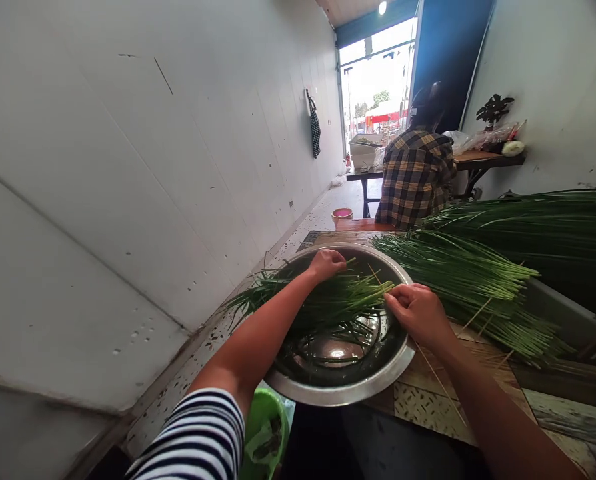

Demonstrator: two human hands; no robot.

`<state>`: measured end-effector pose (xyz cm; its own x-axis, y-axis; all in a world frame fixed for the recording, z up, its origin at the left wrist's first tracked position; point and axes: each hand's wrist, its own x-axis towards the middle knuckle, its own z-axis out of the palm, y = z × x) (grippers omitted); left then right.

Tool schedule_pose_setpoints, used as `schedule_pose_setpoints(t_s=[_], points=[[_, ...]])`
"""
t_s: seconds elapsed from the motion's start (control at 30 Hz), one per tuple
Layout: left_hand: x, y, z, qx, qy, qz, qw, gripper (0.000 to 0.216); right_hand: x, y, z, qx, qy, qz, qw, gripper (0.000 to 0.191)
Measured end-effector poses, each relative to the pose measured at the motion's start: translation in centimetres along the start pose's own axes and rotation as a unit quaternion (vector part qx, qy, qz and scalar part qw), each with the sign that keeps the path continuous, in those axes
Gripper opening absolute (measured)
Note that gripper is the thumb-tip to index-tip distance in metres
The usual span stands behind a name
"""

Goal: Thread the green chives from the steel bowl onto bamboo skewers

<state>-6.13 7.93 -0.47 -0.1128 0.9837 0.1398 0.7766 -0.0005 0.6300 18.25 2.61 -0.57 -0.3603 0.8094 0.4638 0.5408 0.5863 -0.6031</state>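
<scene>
A wide steel basin [338, 397] stands on the table, with a bundle of long green grass-like stalks [328, 300] lying across it. Their leafy tips hang over the left rim and their pale ends point right. Over the basin's far side, my left hand [328, 265] is closed in a pinch at a stalk; its fingertips are partly hidden. My right hand [421, 313] is closed at the basin's right rim, thumb and fingers pinched at the pale stalk ends. A thin straw-coloured strand [441, 383] runs down below the right hand. Some wet loose blades lie in the basin's bottom.
Large heaps of the same green stalks [468, 267] lie to the right, by a grey tub [563, 307]. Below left is a green bin [265, 433] with a bag inside. Ahead sits a person in a plaid shirt [415, 177], back turned. A white wall [153, 167] rises at left.
</scene>
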Motion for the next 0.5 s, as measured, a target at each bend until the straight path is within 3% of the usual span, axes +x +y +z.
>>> schedule_pose_setpoints(t_s=[0.13, 0.3, 0.5], points=[[-0.3, 0.3, 0.6, -0.172, 0.002, -0.013, 0.985, 0.025, 0.0, 0.0, 0.0, -0.001, -0.013, 0.008, 1.000, 0.026], [-1.0, 2.2, 1.7, -0.214, 0.008, -0.006, 0.977, 0.026, 0.0, 0.2, 0.0, -0.007, -0.024, 0.005, 1.000, 0.027], [-1.9, 3.9, 1.6, -0.243, 0.006, -0.027, 0.970, 0.025, -0.1, 0.4, -0.1, -0.018, -0.011, -0.006, 1.000, 0.028]])
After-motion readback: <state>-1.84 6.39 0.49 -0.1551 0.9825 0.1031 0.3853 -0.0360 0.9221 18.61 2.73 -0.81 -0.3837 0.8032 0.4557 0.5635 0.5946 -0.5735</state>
